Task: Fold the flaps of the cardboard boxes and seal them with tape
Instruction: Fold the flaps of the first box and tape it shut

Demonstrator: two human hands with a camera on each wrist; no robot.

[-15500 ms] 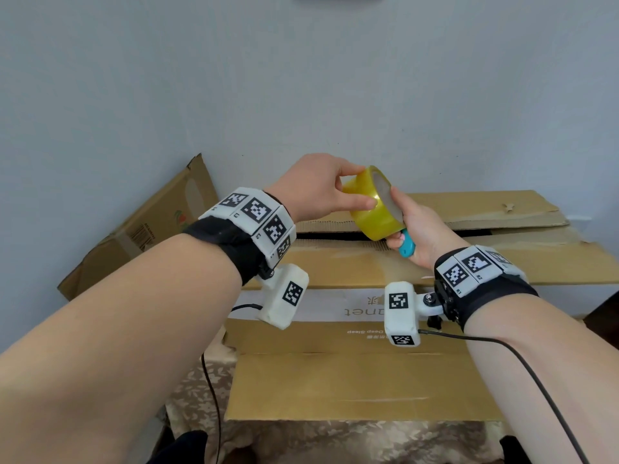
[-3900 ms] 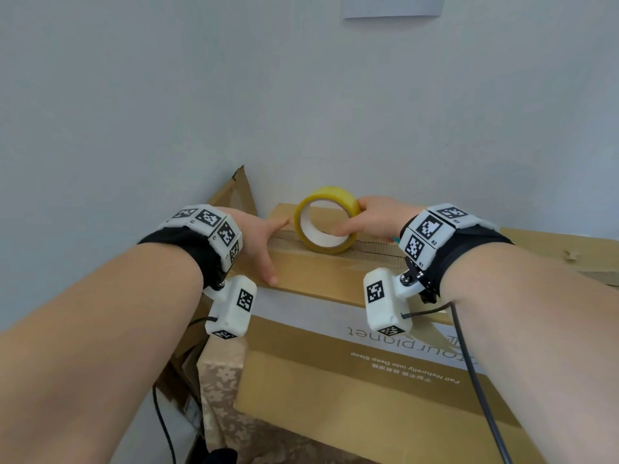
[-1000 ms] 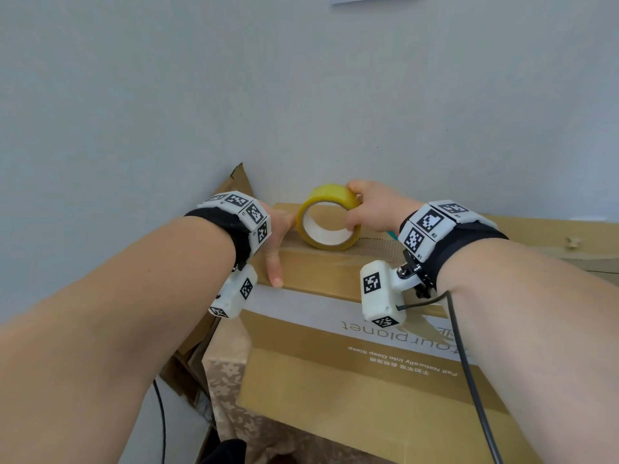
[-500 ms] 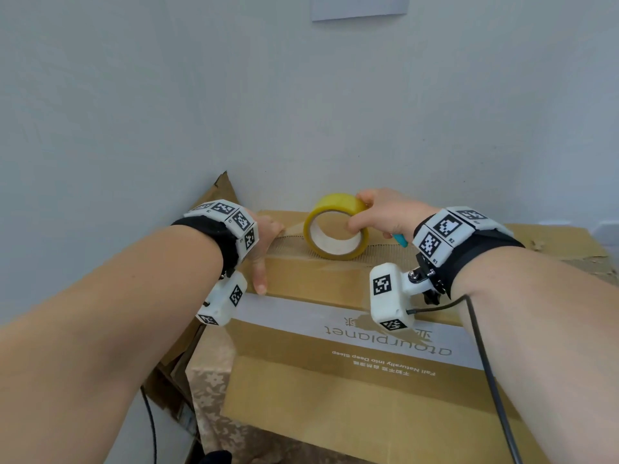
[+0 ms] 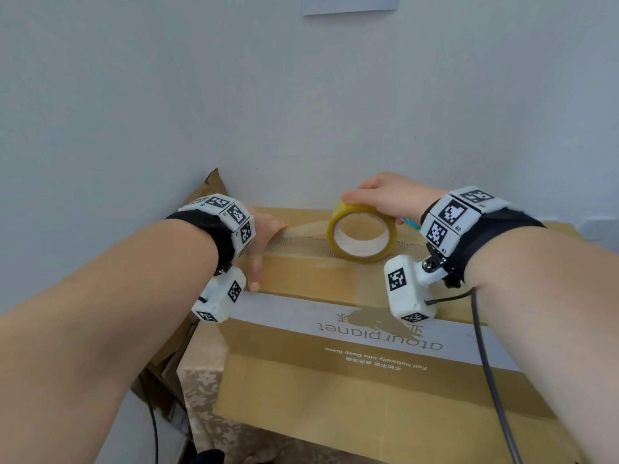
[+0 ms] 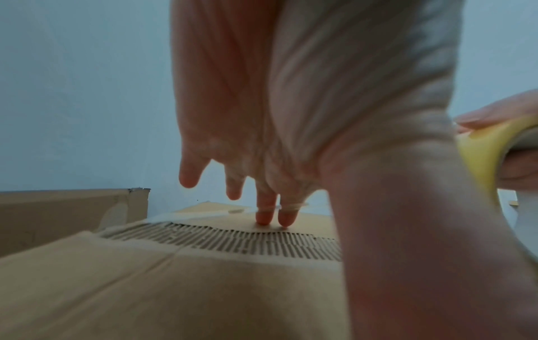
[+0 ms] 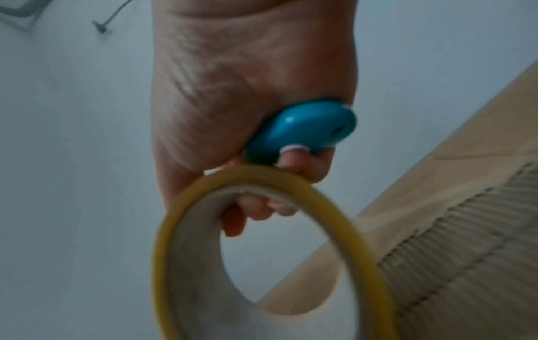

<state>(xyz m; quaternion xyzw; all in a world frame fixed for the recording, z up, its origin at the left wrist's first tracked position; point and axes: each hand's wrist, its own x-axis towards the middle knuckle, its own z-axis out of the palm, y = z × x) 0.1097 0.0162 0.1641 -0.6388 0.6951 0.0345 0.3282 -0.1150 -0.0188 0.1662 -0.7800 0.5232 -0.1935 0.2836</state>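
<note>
The left hand [image 5: 259, 242] lies flat with its fingers [image 6: 275, 214] straight, their tips pressing the laid end of clear tape onto the top of the large brown cardboard box [image 5: 335, 390], and the thumb points back toward the near top edge. Just right of those fingertips the strip runs along the seam, over a band of torn, ribbed corrugation, to the yellow roll of packing tape [image 5: 361, 234], which stands on its rim on the seam. The right hand [image 5: 390, 199] grips the roll from above, fingers curled through its core, and the same hand also holds a small blue cutter [image 7: 302, 131] tucked against the palm.

To do this step well, I judge the left fingertips should hold firm so the start does not peel, while the right hand draws the roll rightward low and straight, keeping the strip centred on the seam; the ribbed patch probably grips poorly, so rubbing down behind the roll would help.

Beyond the fingers, the pale wall [image 5: 301, 112] stands close behind the box, leaving little room that way. Left of the left hand the box top ends at once, with another cardboard piece [image 5: 209, 185] leaning there. Rightward the top runs long and open.
</note>
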